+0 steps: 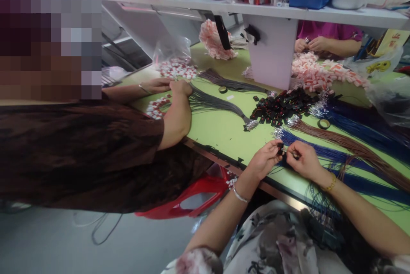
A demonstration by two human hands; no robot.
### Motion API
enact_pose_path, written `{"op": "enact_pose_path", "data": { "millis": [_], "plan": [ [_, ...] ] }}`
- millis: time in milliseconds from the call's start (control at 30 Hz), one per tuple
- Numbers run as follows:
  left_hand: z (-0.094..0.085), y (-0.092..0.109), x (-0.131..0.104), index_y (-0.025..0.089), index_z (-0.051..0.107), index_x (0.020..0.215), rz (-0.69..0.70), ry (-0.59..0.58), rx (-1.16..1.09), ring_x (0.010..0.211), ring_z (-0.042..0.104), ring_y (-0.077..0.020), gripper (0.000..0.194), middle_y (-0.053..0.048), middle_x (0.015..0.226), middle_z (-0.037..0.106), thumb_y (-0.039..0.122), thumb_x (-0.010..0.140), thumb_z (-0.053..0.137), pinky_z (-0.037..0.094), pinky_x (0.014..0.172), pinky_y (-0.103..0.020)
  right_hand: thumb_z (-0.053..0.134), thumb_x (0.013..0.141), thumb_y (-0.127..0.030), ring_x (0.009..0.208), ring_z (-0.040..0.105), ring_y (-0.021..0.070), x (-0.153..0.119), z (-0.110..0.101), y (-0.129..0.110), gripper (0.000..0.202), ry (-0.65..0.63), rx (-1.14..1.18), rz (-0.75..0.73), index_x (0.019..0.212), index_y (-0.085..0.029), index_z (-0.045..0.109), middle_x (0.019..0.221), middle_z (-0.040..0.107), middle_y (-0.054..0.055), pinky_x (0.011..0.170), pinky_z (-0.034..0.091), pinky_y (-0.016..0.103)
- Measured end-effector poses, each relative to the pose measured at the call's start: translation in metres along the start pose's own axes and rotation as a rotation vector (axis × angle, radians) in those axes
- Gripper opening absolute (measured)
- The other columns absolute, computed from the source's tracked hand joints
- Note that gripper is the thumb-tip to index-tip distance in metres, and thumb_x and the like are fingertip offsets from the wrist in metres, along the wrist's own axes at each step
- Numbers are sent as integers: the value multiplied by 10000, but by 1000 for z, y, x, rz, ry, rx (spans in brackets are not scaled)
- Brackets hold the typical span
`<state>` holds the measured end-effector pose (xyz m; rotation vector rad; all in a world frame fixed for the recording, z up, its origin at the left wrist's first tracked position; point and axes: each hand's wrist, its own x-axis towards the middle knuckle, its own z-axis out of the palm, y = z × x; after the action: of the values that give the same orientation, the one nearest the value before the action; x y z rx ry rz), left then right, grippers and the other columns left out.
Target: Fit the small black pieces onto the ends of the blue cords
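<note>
My left hand (266, 158) pinches a small black connector housing (280, 149) above the front edge of the green table (221, 137). Just to its right, my right hand (303, 158) is closed on a thin wire whose end meets the housing; how far it goes in is too small to tell. Behind my hands lies a heap of black connector housings (282, 105). Bundles of blue wires (336, 158) and brown wires (346, 141) with metal tips stretch off to the right. Some blue wires (315, 195) hang over the edge near my lap.
On my left a co-worker's hands (181, 87) handle grey wires (218, 101) beside red and white connectors (177, 69). Across the table, another person's hands (315, 44) are behind pink-white connectors (315, 71). A shelf (198, 5) spans overhead on a white panel (272, 52). A red stool (195, 193) stands below.
</note>
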<state>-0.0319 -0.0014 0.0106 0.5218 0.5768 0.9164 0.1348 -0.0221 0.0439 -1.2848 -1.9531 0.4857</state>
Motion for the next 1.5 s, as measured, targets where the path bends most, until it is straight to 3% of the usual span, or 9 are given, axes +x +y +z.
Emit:
{"op": "enact_pose_path", "data": {
  "millis": [333, 567, 767, 900, 1133, 1500],
  "plan": [
    [2, -1, -2, 139, 598, 1009, 5, 20, 16, 732, 582, -94, 350, -29, 840, 608, 190, 695, 744, 463, 707, -209, 497, 770, -168, 581, 444, 121, -2, 2, 0, 116, -18, -96, -30, 660, -198, 477, 630, 516, 5, 555, 320, 238],
    [8, -11, -4, 139, 614, 953, 93, 172, 144, 681, 549, -72, 348, -7, 793, 600, 186, 644, 769, 450, 679, -195, 497, 774, -172, 572, 443, 118, -3, 7, 6, 125, -42, -64, -10, 653, -199, 478, 620, 514, 2, 546, 325, 233],
    [9, -14, -4, 144, 606, 935, 121, 237, 101, 696, 557, -79, 325, -6, 795, 595, 188, 647, 750, 452, 684, -204, 505, 770, -172, 571, 442, 111, 0, 12, 11, 122, -69, -7, -7, 653, -196, 481, 621, 508, -4, 543, 328, 225],
    [11, -18, -3, 143, 602, 944, 200, 304, 206, 710, 554, -84, 289, -17, 819, 609, 177, 679, 713, 449, 684, -204, 511, 758, -178, 522, 407, 98, 1, 16, 14, 133, -70, 54, 71, 631, -196, 475, 575, 473, -27, 511, 314, 217],
    [9, -14, -1, 146, 592, 935, 117, 235, 60, 738, 576, -97, 261, -25, 831, 602, 166, 697, 696, 462, 699, -216, 515, 768, -180, 571, 435, 111, -1, 9, 13, 109, -32, -6, -6, 661, -193, 504, 617, 500, -10, 546, 329, 228],
    [0, -12, 0, 129, 599, 994, 86, 120, 3, 757, 598, -110, 305, -52, 870, 635, 168, 709, 700, 477, 730, -229, 516, 775, -194, 543, 419, 101, -2, 8, 7, 128, 4, 16, 1, 648, -192, 502, 591, 485, -18, 541, 322, 227]
  ]
}}
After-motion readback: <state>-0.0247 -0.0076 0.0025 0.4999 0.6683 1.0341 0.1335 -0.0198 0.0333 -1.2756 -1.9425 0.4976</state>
